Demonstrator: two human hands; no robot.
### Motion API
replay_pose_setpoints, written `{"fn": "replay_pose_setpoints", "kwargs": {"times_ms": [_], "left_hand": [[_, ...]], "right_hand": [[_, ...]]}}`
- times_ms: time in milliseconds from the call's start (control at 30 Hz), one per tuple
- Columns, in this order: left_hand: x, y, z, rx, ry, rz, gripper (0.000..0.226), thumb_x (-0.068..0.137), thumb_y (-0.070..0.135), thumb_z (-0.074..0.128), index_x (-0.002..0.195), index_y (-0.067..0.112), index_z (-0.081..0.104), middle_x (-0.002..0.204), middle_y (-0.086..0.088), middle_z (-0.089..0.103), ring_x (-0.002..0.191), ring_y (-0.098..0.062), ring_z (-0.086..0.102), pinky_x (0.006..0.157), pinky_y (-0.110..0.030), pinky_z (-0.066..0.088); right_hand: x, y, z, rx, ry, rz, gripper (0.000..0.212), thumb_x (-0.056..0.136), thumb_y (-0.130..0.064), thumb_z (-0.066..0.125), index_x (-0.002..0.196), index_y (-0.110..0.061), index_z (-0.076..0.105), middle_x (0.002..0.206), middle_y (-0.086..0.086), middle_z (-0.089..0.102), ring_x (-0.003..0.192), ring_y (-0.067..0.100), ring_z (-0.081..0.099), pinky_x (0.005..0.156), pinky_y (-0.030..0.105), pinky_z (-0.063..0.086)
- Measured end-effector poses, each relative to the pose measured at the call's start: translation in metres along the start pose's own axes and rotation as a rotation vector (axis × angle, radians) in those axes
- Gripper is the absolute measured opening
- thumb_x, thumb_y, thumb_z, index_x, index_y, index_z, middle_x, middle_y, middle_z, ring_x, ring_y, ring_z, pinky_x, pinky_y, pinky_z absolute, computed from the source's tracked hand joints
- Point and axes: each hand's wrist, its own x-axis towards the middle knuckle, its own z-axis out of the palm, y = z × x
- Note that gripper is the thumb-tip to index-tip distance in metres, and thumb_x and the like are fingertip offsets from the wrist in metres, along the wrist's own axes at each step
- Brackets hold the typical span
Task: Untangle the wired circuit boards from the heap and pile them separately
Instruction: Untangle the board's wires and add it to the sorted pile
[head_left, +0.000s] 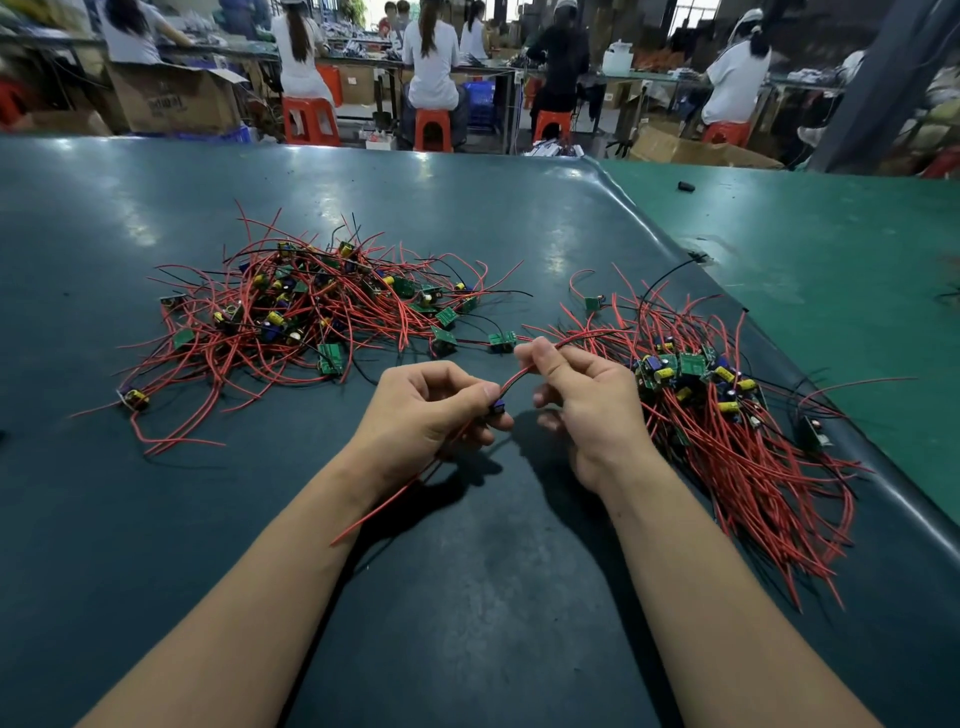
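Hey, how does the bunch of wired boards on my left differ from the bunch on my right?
The left bunch is a loose tangle, its red wires curling every way; the right bunch has wires combed mostly one way, trailing toward the near table edge. The left bunch has boards scattered all through it; the right bunch has them clustered at its far end. The left bunch sits farther from both hands; the right bunch lies just beside the right hand. Both hold small green boards with red and black wires.

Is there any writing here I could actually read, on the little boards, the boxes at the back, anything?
None can be read.
Cardboard box behind the table: dark print on its side, too blurred to read.
Circuit boards in the tangled heap and the sorted pile: any markings too small to make out.
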Motion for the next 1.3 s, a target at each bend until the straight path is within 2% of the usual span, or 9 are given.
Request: {"fn": "replay_pose_setpoints", "kwargs": {"times_ms": [133,233,400,567,733,900,1000,1133,1300], "left_hand": [[0.000,0.000,0.000,0.012,-0.010,-0.006,0.010,0.086,0.009,0.067,0.077,0.004,0.065,0.072,-0.015,0.073,0.052,-0.015,0.063,0.052,-0.022,0.053],[-0.001,0.001,0.000,0.020,-0.030,-0.012,0.012,0.085,0.011,0.069,0.075,0.004,0.065,0.072,-0.016,0.073,0.050,-0.016,0.063,0.050,-0.021,0.052],[-0.001,0.000,0.000,0.023,-0.048,-0.015,0.012,0.083,0.011,0.070,0.074,0.004,0.065,0.072,-0.018,0.072,0.049,-0.016,0.062,0.048,-0.020,0.049],[0.000,-0.001,0.000,0.023,-0.052,-0.013,0.012,0.085,0.007,0.068,0.075,0.002,0.064,0.072,-0.019,0.072,0.049,-0.017,0.062,0.048,-0.020,0.048],[-0.002,-0.001,-0.001,0.036,-0.098,-0.025,0.019,0.075,0.020,0.072,0.076,0.003,0.064,0.073,-0.019,0.073,0.050,-0.018,0.062,0.051,-0.023,0.049],[-0.002,-0.002,0.000,0.073,-0.139,-0.026,0.026,0.072,0.025,0.074,0.077,0.000,0.066,0.075,-0.020,0.073,0.054,-0.021,0.063,0.059,-0.030,0.046],[-0.003,-0.002,-0.001,0.059,-0.140,-0.026,0.022,0.072,0.024,0.074,0.075,0.003,0.066,0.075,-0.020,0.073,0.051,-0.019,0.062,0.053,-0.025,0.048],[-0.002,-0.001,-0.002,0.053,-0.135,-0.030,0.019,0.072,0.023,0.073,0.072,0.006,0.066,0.074,-0.020,0.072,0.050,-0.018,0.062,0.052,-0.024,0.048],[-0.003,-0.001,-0.002,0.061,-0.148,-0.033,0.024,0.073,0.022,0.073,0.077,0.000,0.065,0.075,-0.020,0.073,0.051,-0.019,0.063,0.052,-0.024,0.049]], "right_hand": [[0.003,-0.005,-0.006,0.224,-0.018,0.071,0.011,0.091,-0.019,0.066,0.086,-0.013,0.074,0.070,-0.002,0.068,0.043,0.005,0.043,0.035,0.015,0.029],[0.004,-0.002,-0.007,0.103,0.018,-0.020,0.012,0.094,-0.016,0.063,0.089,-0.015,0.074,0.063,-0.003,0.061,0.037,0.005,0.033,0.036,0.015,0.026],[0.006,0.000,-0.005,-0.045,0.120,-0.097,0.015,0.098,-0.006,0.056,0.104,-0.013,0.068,0.066,-0.002,0.061,0.041,0.004,0.044,0.037,0.018,0.035],[0.006,-0.002,-0.009,0.024,0.119,-0.061,0.020,0.097,0.001,0.052,0.097,-0.012,0.067,0.070,0.003,0.065,0.041,0.006,0.046,0.037,0.017,0.034],[0.009,-0.005,-0.013,0.134,0.161,-0.049,0.021,0.103,-0.017,0.048,0.092,-0.010,0.065,0.047,-0.002,0.056,0.030,0.007,0.033,0.035,0.011,0.024],[0.009,-0.003,-0.012,0.093,0.197,-0.049,0.020,0.102,-0.015,0.051,0.091,-0.009,0.067,0.041,-0.002,0.048,0.027,0.006,0.028,0.035,0.010,0.021],[0.010,-0.006,-0.011,0.114,0.228,-0.056,0.014,0.100,-0.012,0.053,0.094,-0.004,0.063,0.042,0.000,0.056,0.025,0.007,0.031,0.033,0.011,0.021],[0.011,-0.010,-0.013,0.195,0.220,-0.060,0.015,0.101,-0.008,0.048,0.089,-0.009,0.056,0.054,0.001,0.066,0.030,0.007,0.041,0.032,0.013,0.024],[0.011,-0.009,-0.015,0.224,0.235,-0.034,0.021,0.103,-0.015,0.048,0.087,-0.013,0.063,0.043,-0.004,0.049,0.029,0.007,0.030,0.033,0.012,0.020]]}}
